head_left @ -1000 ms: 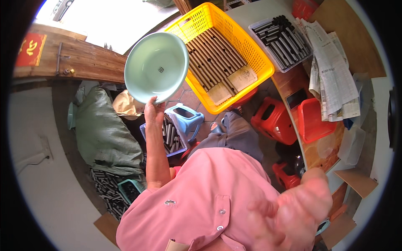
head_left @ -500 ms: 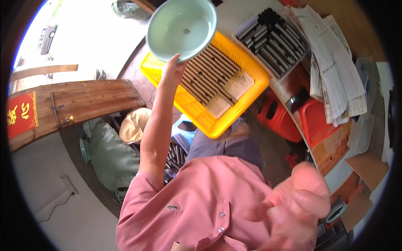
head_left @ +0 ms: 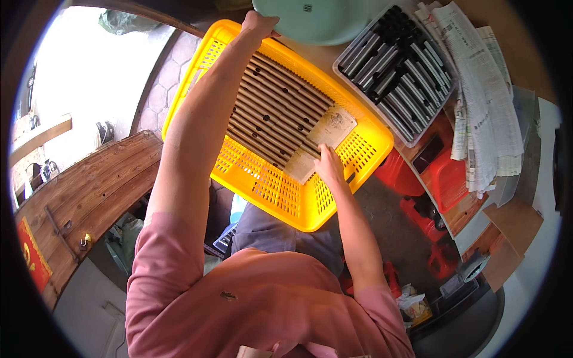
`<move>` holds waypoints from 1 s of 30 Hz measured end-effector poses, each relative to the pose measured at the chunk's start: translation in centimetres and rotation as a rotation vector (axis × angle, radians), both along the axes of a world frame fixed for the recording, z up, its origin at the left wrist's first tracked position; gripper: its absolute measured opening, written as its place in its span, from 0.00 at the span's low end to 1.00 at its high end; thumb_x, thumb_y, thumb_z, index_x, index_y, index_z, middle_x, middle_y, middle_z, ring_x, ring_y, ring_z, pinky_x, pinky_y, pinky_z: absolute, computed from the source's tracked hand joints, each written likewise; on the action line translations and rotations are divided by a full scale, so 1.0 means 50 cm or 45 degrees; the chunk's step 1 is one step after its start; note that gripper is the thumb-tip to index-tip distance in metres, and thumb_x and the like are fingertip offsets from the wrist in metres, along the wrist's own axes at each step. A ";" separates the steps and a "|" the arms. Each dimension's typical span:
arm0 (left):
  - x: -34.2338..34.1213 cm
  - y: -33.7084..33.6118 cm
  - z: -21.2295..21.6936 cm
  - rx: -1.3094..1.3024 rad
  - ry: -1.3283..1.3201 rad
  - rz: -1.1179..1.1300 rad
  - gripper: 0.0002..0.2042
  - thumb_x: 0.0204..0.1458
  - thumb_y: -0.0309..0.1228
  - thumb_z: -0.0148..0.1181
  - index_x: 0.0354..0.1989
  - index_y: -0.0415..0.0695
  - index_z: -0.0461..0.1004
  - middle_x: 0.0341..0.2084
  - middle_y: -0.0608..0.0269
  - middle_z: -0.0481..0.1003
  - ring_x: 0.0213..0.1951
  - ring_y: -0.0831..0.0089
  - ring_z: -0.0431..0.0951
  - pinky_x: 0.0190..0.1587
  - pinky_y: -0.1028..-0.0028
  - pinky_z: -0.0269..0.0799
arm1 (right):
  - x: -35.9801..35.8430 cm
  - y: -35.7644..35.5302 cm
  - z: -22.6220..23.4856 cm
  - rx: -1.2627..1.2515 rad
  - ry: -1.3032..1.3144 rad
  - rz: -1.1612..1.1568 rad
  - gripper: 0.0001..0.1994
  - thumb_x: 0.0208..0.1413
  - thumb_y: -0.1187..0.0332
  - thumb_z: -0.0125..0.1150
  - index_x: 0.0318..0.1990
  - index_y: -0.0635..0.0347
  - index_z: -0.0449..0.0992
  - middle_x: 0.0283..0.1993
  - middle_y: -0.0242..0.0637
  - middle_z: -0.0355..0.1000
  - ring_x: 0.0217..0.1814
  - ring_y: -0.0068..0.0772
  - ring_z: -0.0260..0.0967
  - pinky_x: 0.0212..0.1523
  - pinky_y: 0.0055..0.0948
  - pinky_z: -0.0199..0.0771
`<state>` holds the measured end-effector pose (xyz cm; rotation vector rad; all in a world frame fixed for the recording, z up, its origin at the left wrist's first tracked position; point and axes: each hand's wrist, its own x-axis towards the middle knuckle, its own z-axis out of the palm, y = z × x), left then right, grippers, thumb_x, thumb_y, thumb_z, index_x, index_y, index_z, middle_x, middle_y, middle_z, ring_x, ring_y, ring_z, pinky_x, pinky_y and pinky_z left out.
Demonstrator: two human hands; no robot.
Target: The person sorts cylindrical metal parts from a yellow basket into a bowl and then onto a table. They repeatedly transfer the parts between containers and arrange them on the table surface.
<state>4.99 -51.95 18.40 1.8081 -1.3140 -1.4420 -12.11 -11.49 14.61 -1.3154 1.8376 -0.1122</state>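
Note:
My left hand (head_left: pixel 259 26) is at the far rim of a yellow plastic basket (head_left: pixel 310 222), fingers closed on the edge of a pale green basin (head_left: pixel 322 24) that the top of the picture cuts off. Inside the basket, brownish rods (head_left: pixel 271 113) lie side by side in rows, with dark marks along them. Beside the rods, a flat beige board (head_left: pixel 334 128) shows. My right hand (head_left: pixel 330 164) reaches into the basket's near right part, its fingers closed at the end of a rod that sticks out past the others. The fingertips are partly hidden.
Right of the basket, a clear plastic box (head_left: pixel 397 74) holds dark and silvery rods. Newspapers (head_left: pixel 477 89) lie beyond it, with a phone-like dark slab (head_left: pixel 428 152) nearby. Red plastic stools (head_left: pixel 449 179) stand at the right, a wooden plank (head_left: pixel 89 191) at the left.
The basin has moved right and farther away with my left hand. My right hand has gone from in front of my shirt into the basket, to the rods. The view has shifted.

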 end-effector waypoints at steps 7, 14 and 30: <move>0.054 0.100 0.052 -0.221 -0.122 -0.265 0.26 0.53 0.39 0.65 0.55 0.32 0.73 0.33 0.51 0.82 0.35 0.67 0.83 0.40 0.70 0.78 | 0.069 0.008 -0.274 0.185 0.574 0.272 0.26 0.52 0.72 0.63 0.58 0.61 0.62 0.60 0.49 0.63 0.61 0.53 0.65 0.61 0.49 0.66; 0.198 0.250 0.105 -0.479 -0.399 -0.262 0.17 0.57 0.26 0.60 0.55 0.41 0.74 0.51 0.55 0.76 0.47 0.68 0.78 0.48 0.70 0.76 | 0.066 0.017 -0.330 0.400 0.664 0.531 0.22 0.51 0.67 0.67 0.51 0.62 0.65 0.55 0.50 0.70 0.56 0.48 0.70 0.56 0.44 0.70; 0.493 0.621 0.039 -0.510 -1.281 0.122 0.24 0.54 0.27 0.62 0.60 0.42 0.67 0.62 0.46 0.64 0.64 0.49 0.62 0.67 0.55 0.56 | 0.114 -0.204 0.102 0.247 -0.018 0.438 0.19 0.60 0.68 0.57 0.53 0.73 0.66 0.45 0.55 0.73 0.45 0.49 0.75 0.44 0.42 0.79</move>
